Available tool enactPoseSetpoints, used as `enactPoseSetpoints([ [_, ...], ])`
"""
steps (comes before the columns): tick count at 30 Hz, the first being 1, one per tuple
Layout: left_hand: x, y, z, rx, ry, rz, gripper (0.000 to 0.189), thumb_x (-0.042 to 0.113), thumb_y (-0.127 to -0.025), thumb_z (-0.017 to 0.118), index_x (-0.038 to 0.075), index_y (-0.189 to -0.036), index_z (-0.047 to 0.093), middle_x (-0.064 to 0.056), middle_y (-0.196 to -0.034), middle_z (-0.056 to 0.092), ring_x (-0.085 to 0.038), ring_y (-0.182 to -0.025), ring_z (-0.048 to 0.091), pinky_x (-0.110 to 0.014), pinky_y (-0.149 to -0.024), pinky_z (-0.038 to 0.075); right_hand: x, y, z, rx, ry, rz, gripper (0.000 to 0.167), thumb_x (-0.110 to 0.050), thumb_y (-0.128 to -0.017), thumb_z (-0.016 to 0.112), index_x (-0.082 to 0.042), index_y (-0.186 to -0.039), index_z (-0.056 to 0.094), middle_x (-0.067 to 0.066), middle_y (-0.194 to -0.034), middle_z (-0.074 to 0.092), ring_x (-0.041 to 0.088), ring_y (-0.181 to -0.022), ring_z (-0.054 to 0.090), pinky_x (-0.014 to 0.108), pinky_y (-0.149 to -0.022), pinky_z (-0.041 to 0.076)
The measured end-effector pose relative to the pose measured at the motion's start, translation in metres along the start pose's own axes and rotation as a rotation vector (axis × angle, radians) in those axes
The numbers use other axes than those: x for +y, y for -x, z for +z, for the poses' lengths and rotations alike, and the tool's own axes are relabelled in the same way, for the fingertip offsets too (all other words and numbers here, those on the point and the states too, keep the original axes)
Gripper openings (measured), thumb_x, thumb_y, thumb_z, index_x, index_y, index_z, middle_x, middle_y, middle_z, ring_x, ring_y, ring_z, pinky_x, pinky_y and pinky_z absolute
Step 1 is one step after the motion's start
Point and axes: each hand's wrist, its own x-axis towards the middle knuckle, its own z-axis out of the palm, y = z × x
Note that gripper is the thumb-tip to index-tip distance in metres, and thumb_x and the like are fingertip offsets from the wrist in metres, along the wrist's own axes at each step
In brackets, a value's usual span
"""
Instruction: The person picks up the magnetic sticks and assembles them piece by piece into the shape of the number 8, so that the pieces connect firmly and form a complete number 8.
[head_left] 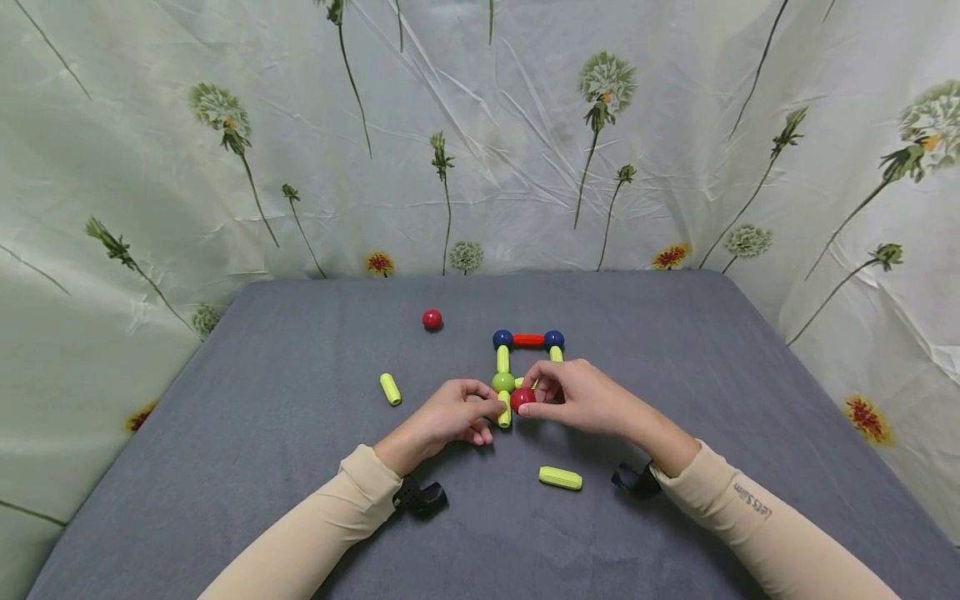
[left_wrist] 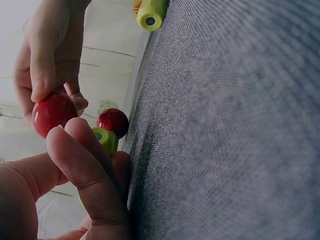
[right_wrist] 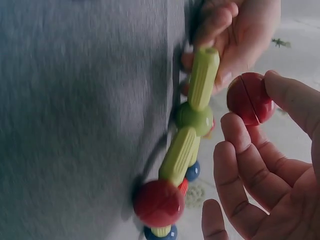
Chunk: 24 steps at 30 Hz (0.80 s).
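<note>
A frame of balls and rods lies on the cloth: two dark blue balls (head_left: pixel 502 339) joined by a red rod (head_left: pixel 528 341), yellow-green rods, a green ball (head_left: pixel 503 382) and a red corner ball (right_wrist: pixel 159 203), which is hidden behind the right hand in the head view. One yellow-green rod (right_wrist: pixel 204 79) sticks out from the green ball toward the person. My left hand (head_left: pixel 457 414) pinches this rod from its left side, thumb and index finger at it. Beside the rod's free end, my right hand (head_left: pixel 581 397) holds a loose red ball (head_left: pixel 522 401) between thumb and fingertips.
Another red ball (head_left: pixel 432 320) lies toward the back. One loose yellow-green rod (head_left: pixel 391 389) is left of the frame, and a second loose rod (head_left: pixel 561 477) lies nearer the person. A flowered curtain (head_left: pixel 480 142) hangs behind the grey-covered table (head_left: pixel 247 433).
</note>
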Motion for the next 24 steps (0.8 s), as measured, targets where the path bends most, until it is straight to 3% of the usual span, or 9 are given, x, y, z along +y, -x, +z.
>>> enactPoseSetpoints([
  [12,-0.002,-0.002,-0.001,-0.010,0.002,0.011,0.031,0.026,-0.086,0.068,0.005,-0.106,0.057,-0.004,-0.082,0.066,-0.009,-0.052,0.060,-0.023,-0.051,0.053,-0.015,0.007,0.017,-0.065,0.071,-0.084,0.029,-0.046,-0.081,0.069,-0.027,-0.100,0.060,-0.019,-0.076,0.059,-0.004,-0.071,0.056,0.017,-0.065,0.047],
  [24,-0.001,0.000,-0.001,-0.009,0.006,0.024,0.032,0.026,-0.086,0.067,0.005,-0.107,0.056,-0.003,-0.082,0.066,-0.008,-0.050,0.058,-0.021,-0.048,0.050,-0.019,0.008,0.024,-0.081,0.073,-0.048,0.032,-0.048,-0.077,0.072,-0.027,-0.097,0.059,-0.018,-0.075,0.060,-0.004,-0.069,0.056,0.017,-0.064,0.047],
])
